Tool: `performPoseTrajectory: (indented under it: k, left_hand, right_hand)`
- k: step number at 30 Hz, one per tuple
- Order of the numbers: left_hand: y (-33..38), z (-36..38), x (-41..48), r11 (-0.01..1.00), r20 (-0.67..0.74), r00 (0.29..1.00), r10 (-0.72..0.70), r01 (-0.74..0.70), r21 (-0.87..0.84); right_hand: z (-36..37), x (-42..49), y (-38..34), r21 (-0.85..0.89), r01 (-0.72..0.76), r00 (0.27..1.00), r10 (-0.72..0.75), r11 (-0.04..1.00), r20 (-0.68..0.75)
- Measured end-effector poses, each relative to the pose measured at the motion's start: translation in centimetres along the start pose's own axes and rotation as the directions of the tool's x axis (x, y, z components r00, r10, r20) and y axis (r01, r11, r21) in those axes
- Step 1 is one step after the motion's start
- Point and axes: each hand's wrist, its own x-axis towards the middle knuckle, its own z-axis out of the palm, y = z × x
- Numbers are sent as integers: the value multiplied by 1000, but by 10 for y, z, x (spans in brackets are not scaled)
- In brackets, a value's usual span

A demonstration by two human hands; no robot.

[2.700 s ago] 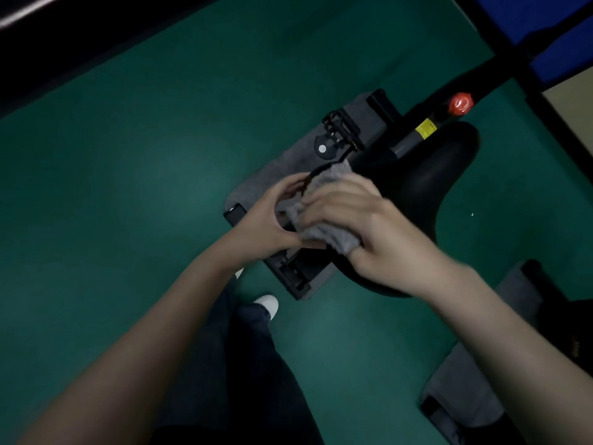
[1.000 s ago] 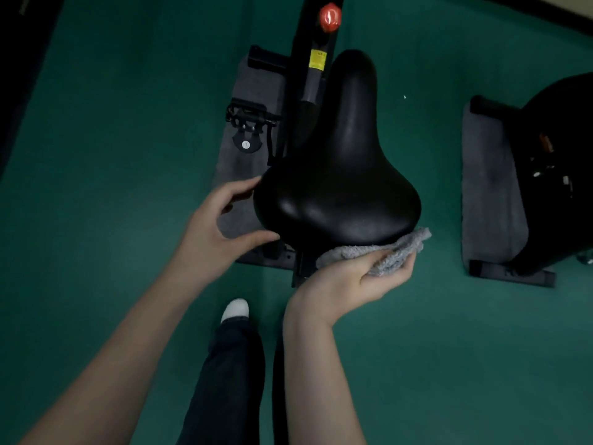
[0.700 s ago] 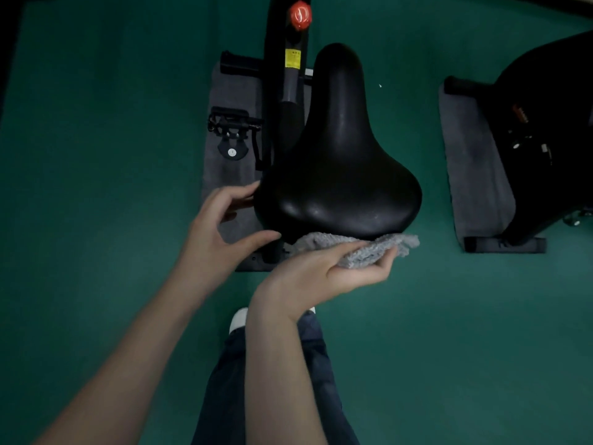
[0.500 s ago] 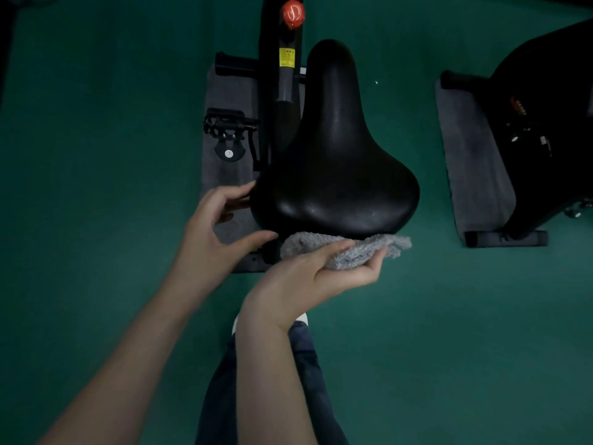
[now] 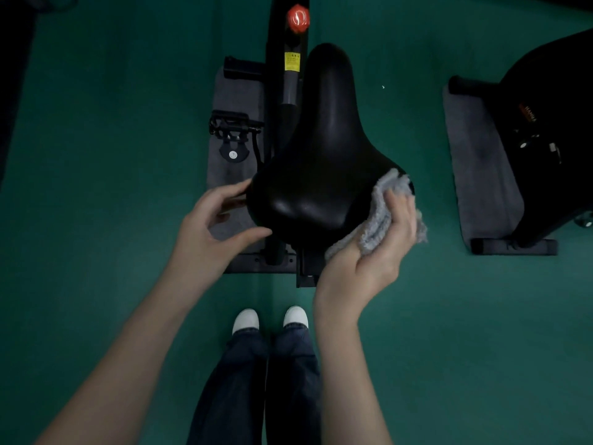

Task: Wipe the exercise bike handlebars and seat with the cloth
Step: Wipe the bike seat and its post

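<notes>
Half-done, seemingly: left hand [image 5: 211, 234] grips the seat [image 5: 321, 155] edge, right hand [image 5: 369, 264] clasps cloth [image 5: 378, 216] against its opposite edge; handlebars unseen.

Green floor [image 5: 112, 123] bears 2 grey mats [image 5: 478, 162] and 2 white shoes [image 5: 245, 319].

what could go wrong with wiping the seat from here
1. The cloth is bunched in the right hand against the right rear edge of the seat, so the broad top and nose may get missed.
2. A loose flap hangs out past that hand and could slip from the grip.
3. The left hand covers the left rear edge, so that patch may go unwiped.
</notes>
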Motion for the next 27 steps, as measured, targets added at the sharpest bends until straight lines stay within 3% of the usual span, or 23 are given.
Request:
performPoseTrajectory:
  k: [2, 5, 9, 11, 13, 18, 27]
  left_hand:
    - [0, 0, -1, 1000, -10, 1000, -2, 2, -8]
    - [-2, 2, -2, 1000, -28, 1000, -5, 5, -10]
    - [-11, 0, -1, 1000, -53, 999, 5, -4, 30]
    - [-9, 0, -1, 999, -48, 999, 11, -9, 49]
    - [-4, 0, -1, 999, -33, 999, 7, -5, 53]
    - [3, -5, -2, 994, 15, 1000, -18, 16, 105]
    - [36, -15, -14, 922, 121, 992, -44, -6, 387]
  right_hand:
    - [-1, -3, -1, -93, 221, 971, -210, 971, 116]
    - [5, -8, -13, -160, 388, 879, -313, 907, 360]
    - [14, -14, -25, -66, 688, 605, -521, 723, 603]
    - [11, -7, -23, -74, 753, 533, -541, 654, 650]
    - [4, 5, -18, -96, 739, 559, -528, 666, 640]
    - [-20, 33, -2, -170, 524, 739, -346, 835, 578]
    - [-39, 52, -16, -165, 291, 785, -137, 942, 604]
